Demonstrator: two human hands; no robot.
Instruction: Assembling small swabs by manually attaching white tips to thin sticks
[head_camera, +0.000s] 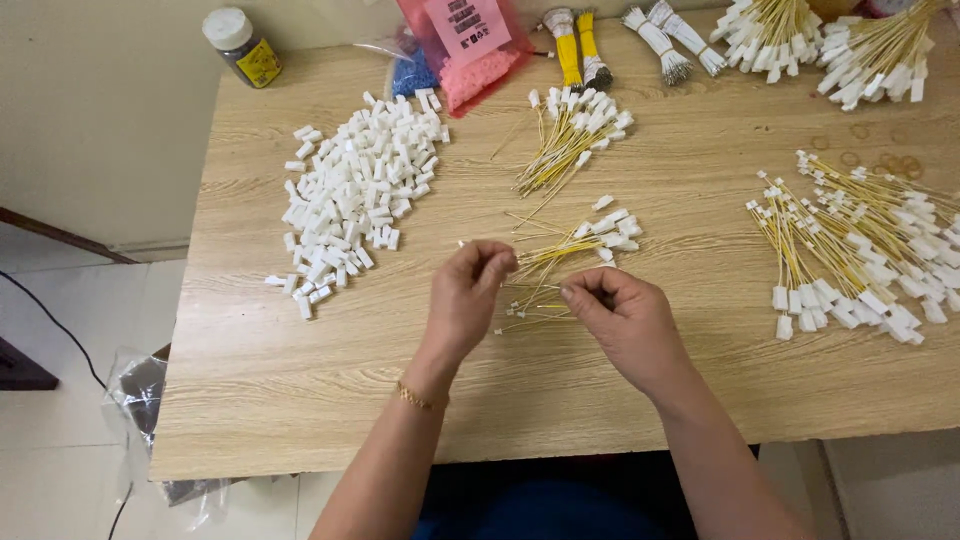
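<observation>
My left hand (466, 293) pinches a small white connector near the middle of the wooden table (300, 390), fingers closed on it. My right hand (625, 318) pinches thin yellow wires at its fingertips, just right of the left hand. Between and behind both hands lies a small bunch of yellow wires with white connectors (575, 250). A heap of loose white connector housings (350, 195) lies to the left of my hands.
Another wire bunch (570, 140) lies further back. A large pile of finished yellow wires (860, 245) fills the right side, more bundles (830, 40) at the back right. Pink and blue bags of parts (465, 55) and a small jar (242, 45) stand at the back.
</observation>
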